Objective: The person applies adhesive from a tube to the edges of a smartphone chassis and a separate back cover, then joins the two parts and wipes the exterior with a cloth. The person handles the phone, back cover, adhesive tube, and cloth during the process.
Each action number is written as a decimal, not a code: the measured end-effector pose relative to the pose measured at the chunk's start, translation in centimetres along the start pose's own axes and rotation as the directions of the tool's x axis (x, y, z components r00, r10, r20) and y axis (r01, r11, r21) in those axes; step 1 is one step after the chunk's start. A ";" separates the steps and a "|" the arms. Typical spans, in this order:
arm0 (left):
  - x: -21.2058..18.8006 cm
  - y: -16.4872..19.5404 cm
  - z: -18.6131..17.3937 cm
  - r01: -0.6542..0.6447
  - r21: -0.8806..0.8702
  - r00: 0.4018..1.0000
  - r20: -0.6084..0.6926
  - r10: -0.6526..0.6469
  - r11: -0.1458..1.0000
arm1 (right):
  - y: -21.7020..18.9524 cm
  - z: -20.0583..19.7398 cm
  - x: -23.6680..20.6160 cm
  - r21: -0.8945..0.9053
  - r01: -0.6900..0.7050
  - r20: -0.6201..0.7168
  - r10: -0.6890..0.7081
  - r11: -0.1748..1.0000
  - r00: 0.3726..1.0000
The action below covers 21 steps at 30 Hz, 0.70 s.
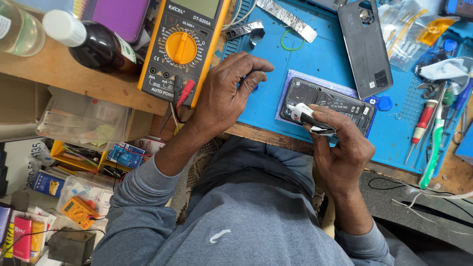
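My right hand (340,150) is shut on a small crumpled black-and-white glue tube (305,115). Its white nozzle points left over the near left corner of an opened phone (335,101). The phone lies face down with its insides showing, on a purple pad (315,79) on the blue work mat (320,54). My left hand (226,93) rests on the mat's left edge, just left of the phone. Its fingers are curled with thumb and forefinger pinched together. I cannot tell whether anything sits between them.
The phone's grey back cover (365,47) lies beyond the phone. A yellow multimeter (183,47) with plugged leads stands left of my left hand, with a dark bottle (96,47) beside it. A red screwdriver (423,123), a green toothbrush (436,143) and tweezers crowd the right. A foil strip (288,17) lies at the back.
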<state>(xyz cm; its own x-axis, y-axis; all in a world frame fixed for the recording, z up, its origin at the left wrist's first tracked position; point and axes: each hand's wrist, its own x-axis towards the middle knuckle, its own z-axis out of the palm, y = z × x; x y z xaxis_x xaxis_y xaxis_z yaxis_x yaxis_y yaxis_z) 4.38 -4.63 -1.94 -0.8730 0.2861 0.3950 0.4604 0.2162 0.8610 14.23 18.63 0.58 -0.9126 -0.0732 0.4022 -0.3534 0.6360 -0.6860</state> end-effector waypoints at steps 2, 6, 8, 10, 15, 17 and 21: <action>-0.1 0.0 0.0 -0.013 0.010 1.000 -0.005 0.013 1.000 | 0.0 -0.1 0.0 0.001 0.004 0.005 -0.004 1.000 1.000; -0.1 -0.1 0.0 -0.033 0.008 0.999 -0.008 0.033 0.999 | 0.1 -0.2 0.0 -0.013 0.019 0.006 -0.019 1.000 1.000; -0.1 -0.2 0.0 -0.039 0.001 0.999 -0.007 0.039 0.999 | 0.1 -0.2 -0.1 -0.007 0.018 0.008 -0.018 1.000 1.000; -0.2 -0.3 0.0 -0.042 -0.005 0.999 -0.004 0.042 0.999 | 0.1 -0.2 -0.2 0.005 0.014 0.011 -0.014 1.000 1.000; -0.2 -0.4 -0.1 -0.046 -0.002 0.999 -0.007 0.046 0.999 | 0.0 -0.3 -0.3 -0.005 0.025 0.014 -0.025 1.000 1.000; -0.2 -0.3 -0.1 -0.051 0.000 0.999 -0.008 0.051 0.999 | -0.1 -0.3 -0.3 -0.002 0.023 0.013 -0.023 1.000 1.000; -0.1 -0.3 -0.2 -0.049 0.006 0.999 -0.011 0.049 0.999 | -0.2 -0.3 -0.5 0.018 0.012 0.020 -0.013 1.000 1.000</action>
<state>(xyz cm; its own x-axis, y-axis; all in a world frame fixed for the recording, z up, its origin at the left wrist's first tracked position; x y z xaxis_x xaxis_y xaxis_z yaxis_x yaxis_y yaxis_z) 4.33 -4.92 -2.19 -0.8509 0.2866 0.4402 0.5036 0.2072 0.8387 14.78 18.78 0.71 -0.9120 -0.0965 0.3986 -0.3681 0.6211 -0.6919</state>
